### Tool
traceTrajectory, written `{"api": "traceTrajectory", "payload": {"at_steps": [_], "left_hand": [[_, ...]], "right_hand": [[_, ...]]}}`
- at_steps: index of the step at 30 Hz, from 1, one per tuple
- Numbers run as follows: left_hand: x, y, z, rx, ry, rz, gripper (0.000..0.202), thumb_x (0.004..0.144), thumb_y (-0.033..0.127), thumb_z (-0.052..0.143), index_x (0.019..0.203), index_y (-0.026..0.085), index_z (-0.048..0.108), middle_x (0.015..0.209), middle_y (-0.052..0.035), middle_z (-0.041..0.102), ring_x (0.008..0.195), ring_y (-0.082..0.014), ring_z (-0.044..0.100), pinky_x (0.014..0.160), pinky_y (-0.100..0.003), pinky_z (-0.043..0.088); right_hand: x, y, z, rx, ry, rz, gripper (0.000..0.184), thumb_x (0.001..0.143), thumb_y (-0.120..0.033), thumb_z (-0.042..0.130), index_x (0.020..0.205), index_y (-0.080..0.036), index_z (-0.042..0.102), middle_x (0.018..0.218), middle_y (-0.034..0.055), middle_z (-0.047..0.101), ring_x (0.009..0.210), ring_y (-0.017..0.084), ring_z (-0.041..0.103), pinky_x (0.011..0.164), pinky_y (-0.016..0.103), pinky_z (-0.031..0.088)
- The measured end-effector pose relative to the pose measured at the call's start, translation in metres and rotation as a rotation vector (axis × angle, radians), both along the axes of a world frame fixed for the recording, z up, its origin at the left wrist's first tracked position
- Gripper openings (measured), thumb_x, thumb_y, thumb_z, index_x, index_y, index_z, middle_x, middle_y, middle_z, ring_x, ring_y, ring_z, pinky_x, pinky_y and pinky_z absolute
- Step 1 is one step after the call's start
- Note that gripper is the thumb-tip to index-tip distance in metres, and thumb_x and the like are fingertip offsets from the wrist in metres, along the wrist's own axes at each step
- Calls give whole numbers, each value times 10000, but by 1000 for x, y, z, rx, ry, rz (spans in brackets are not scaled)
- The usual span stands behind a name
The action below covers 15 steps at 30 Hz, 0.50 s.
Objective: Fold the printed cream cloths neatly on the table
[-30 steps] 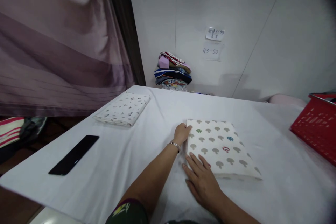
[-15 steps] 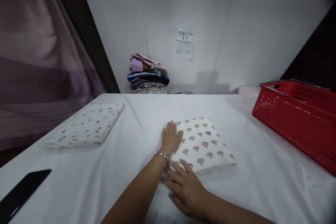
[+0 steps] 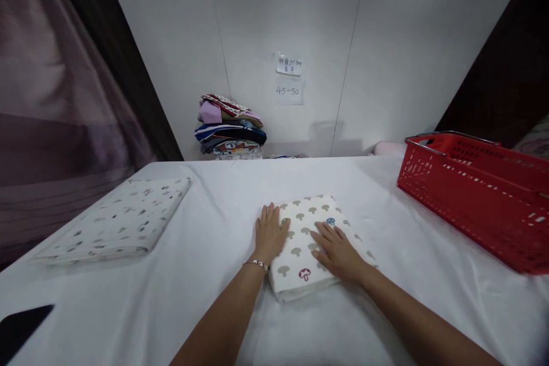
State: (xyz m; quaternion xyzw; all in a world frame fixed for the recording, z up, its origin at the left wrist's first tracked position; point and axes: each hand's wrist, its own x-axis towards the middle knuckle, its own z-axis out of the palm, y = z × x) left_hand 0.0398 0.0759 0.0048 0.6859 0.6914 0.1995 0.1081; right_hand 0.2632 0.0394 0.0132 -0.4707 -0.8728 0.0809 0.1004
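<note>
pressing the folded mushroom cloth [image 3: 301, 240] flat on the desk [image 3: 214, 286] before me: my left hand [image 3: 270, 233] at its left edge, my right hand [image 3: 338, 250] on top, fingers spread wide, gripping nothing, to hold the folds down.

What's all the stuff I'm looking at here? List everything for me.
folded white cloth with mushroom print: one, white with grey, red and blue mushrooms, table middle, under both hands
folded white cloth with grey speckles: one, white, table left
red plastic basket: one, red, table right
flat black phone: one, black, near left corner
white-covered table: one, white, foreground
stack of folded clothes: one, mixed colours, against the back wall
paper notes: two, white, on the wall
purple curtain: one, purple, far left
silver bracelet: one, silver, left wrist
left hand: one, flat on the mushroom cloth's left edge
right hand: one, flat on top of it
</note>
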Motion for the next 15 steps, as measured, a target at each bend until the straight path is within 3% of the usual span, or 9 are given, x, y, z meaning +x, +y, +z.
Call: {"api": "traceTrajectory", "payload": {"at_steps": [3,6,12,15], "left_hand": [[-1,0,0,11,-13,-4,563,910,471,283,1383,170,332,1511,-66,174,1394,-243,87,1092,-443,210],[-1,-1,1,27,12,9,545,916,470,264,1367,180,359,1507,-65,190,1391,-253,101,1086,-467,207],[-6,15,17,87,164,-11,461,914,425,304,1278,195,468,1441,-93,349,1361,-269,202,1089,-515,113],[-13,33,29,-30,145,-57,436,906,415,327,1245,195,490,1350,-109,469,1277,-258,362,1067,-462,197]], "right_hand": [[10,1,-3,5,78,-55,474,902,-449,396,1316,-227,464,1458,89,319,1356,254,233,1073,496,230],[31,4,-1,25,204,-286,481,868,-402,447,1292,-178,493,1421,125,375,1321,266,311,1057,459,286],[70,2,-3,-306,438,-615,696,785,-455,543,1398,-194,344,1239,106,567,1042,245,587,917,392,437],[74,0,-4,-392,510,-671,771,731,-453,603,1397,-160,348,1173,108,602,1012,244,597,919,383,433]]}}
